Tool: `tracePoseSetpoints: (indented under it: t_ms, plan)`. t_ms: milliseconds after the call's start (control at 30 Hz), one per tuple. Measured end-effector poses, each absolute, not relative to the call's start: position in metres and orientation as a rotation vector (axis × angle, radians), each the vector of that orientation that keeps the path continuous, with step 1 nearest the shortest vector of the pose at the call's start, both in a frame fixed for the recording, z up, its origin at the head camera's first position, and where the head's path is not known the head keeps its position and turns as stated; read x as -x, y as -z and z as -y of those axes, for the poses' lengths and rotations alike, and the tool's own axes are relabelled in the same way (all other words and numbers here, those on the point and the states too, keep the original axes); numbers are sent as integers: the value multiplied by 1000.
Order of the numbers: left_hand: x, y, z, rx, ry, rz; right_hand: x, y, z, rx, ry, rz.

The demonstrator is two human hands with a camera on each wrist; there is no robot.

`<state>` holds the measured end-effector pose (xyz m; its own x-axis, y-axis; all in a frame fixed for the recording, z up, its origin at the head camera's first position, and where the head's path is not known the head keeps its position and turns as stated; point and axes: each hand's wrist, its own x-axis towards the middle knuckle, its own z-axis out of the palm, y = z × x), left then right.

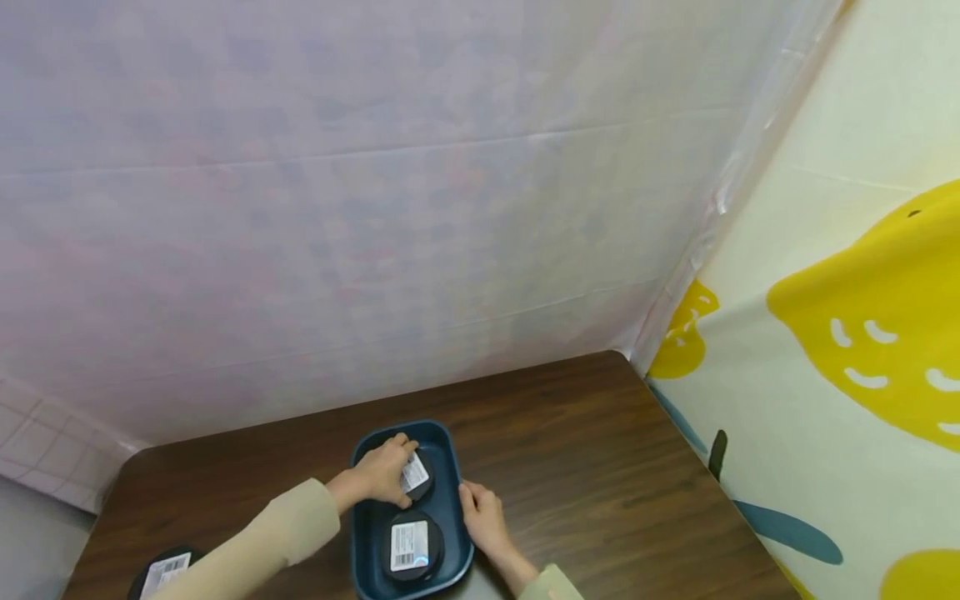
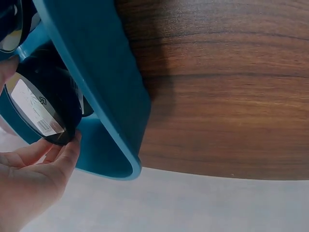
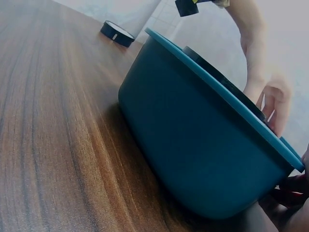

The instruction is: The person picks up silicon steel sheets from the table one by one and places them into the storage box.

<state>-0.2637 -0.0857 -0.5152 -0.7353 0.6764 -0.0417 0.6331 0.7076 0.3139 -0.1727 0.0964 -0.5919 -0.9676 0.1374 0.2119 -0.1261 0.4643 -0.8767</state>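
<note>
A deep blue-teal bin [image 1: 450, 517] rests on the wooden table. Inside it, my left hand [image 1: 386, 473] grips a round black container [image 1: 414, 473] with a white barcode label, fingers and thumb spread across its edges. In the left wrist view, fingertips press against the side of this container [image 2: 36, 107]. Nearer to me in the bin sits another round black container [image 1: 408, 546], label up. My right hand [image 1: 483, 521] holds the bin's right rim; in the right wrist view its fingers are partly cut off by the frame.
Another labelled black container [image 1: 165, 573] lies on the table [image 1: 585, 467] at the left, partly behind my left sleeve [image 1: 277, 533]. A pale cloth-covered wall [image 1: 375, 208] stands along the far edge, and a lemon-patterned sheet [image 1: 787, 433] hangs at the right.
</note>
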Motion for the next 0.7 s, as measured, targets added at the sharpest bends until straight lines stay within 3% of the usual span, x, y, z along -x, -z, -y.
tracePoseSetpoints:
  t_ms: [700]
  plan:
    - [265,522,82,-1063,-402,-2737,172,592,-96,16,-1529,2436]
